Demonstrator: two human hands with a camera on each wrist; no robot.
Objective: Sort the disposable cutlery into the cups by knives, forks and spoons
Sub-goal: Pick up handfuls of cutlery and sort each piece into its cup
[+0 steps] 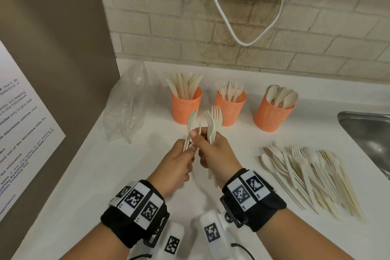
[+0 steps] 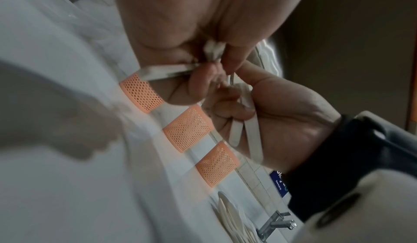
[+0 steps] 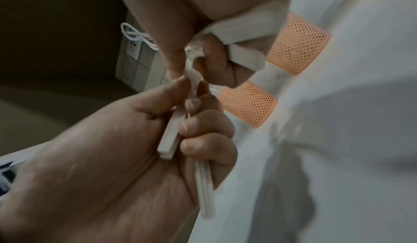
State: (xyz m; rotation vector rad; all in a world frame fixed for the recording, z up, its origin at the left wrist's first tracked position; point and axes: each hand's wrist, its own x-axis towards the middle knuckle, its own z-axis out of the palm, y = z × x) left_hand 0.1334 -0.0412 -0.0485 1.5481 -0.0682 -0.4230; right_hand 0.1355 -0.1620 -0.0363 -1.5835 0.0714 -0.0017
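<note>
Three orange mesh cups stand in a row at the back of the counter: knives cup (image 1: pixel 186 104), forks cup (image 1: pixel 230 108), spoons cup (image 1: pixel 272 115). They also show in the left wrist view (image 2: pixel 187 129) and two of them in the right wrist view (image 3: pixel 250 104). A mixed cutlery pile (image 1: pixel 306 173) lies to the right. My left hand (image 1: pixel 186 151) grips a pale spoon (image 1: pixel 192 120) by its handle, together with other handles (image 3: pixel 169 138). Touching it, my right hand (image 1: pixel 203 140) grips two forks (image 1: pixel 214 118), tines up, its thumb pinching a thin piece held edge-on between the hands.
A clear plastic bag (image 1: pixel 126 107) lies at the back left beside a brown wall panel with a printed notice (image 1: pixel 25 129). A steel sink (image 1: pixel 367 133) is set in at the right, with a tap (image 2: pixel 277 223). A white cable (image 1: pixel 242 27) hangs on the brick wall.
</note>
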